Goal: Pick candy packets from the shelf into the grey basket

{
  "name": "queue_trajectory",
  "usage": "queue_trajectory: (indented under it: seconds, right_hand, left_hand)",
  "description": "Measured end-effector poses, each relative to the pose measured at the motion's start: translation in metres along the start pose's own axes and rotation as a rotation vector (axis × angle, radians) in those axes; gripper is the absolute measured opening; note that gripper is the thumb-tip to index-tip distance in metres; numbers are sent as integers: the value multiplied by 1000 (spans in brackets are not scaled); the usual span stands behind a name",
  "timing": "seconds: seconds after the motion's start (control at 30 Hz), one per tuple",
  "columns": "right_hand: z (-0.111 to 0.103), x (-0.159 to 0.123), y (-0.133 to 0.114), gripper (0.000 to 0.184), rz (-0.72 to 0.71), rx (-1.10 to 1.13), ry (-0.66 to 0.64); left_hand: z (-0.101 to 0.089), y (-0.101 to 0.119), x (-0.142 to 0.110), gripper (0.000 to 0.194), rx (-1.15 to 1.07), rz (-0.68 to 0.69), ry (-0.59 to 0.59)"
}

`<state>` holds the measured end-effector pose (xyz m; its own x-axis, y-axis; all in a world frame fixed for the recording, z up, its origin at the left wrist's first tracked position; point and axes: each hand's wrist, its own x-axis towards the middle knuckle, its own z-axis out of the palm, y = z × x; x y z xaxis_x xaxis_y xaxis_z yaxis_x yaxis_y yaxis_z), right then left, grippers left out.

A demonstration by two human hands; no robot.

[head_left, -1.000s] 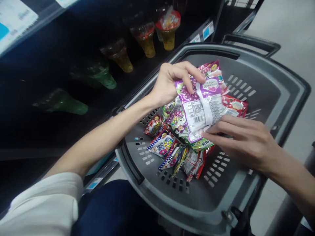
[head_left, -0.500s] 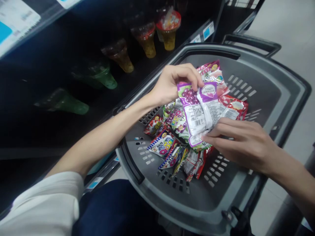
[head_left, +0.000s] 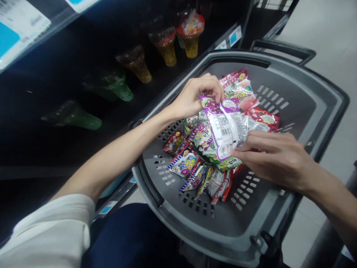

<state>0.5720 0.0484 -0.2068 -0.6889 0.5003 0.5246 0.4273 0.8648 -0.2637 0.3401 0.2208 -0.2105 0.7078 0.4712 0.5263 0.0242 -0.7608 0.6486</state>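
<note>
Over a grey shopping basket (head_left: pixel 178 212) I hold a purple-and-white candy packet (head_left: pixel 224 124) with grapes printed on it, its printed back and seam facing up. My left hand (head_left: pixel 199 91) pinches its upper edge. At the lower right corner, the fingers of my right hand (head_left: pixel 275 156) are closed on the same packet. Beneath it lie several other candy packets: a pink peach one (head_left: pixel 244 93), a red one (head_left: pixel 266 119), a blue-striped one (head_left: pixel 184 163) and a green one (head_left: pixel 227 162), partly covered by the held packet.
To the left, a dark shelf carries several clear cups, among them a yellow one with a red lid (head_left: pixel 191 35) and a green one (head_left: pixel 83 117). Price labels (head_left: pixel 235 35) line the shelf edge. A black basket handle (head_left: pixel 284 50) sticks out at the far side.
The packet's upper edge has bent and the packet has tilted, exposing more of the peach packet behind it. My left hand has shifted slightly left; both hands keep their hold.
</note>
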Motion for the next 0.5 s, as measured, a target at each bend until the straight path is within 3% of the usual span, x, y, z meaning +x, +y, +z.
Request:
queue_trajectory:
  seconds: [0.13, 0.23, 0.5]
  right_hand:
    - [0, 1, -1, 19, 1, -43, -23]
    - [-1, 3, -4, 19, 35, -41, 28]
    - [-6, 10, -10, 18, 354, 76, 150]
  left_hand:
    - [0, 2, 0, 26, -44, -93, 9]
    - [1, 2, 1, 28, -113, -157, 53]
    - [0, -9, 2, 53, -113, -216, 139]
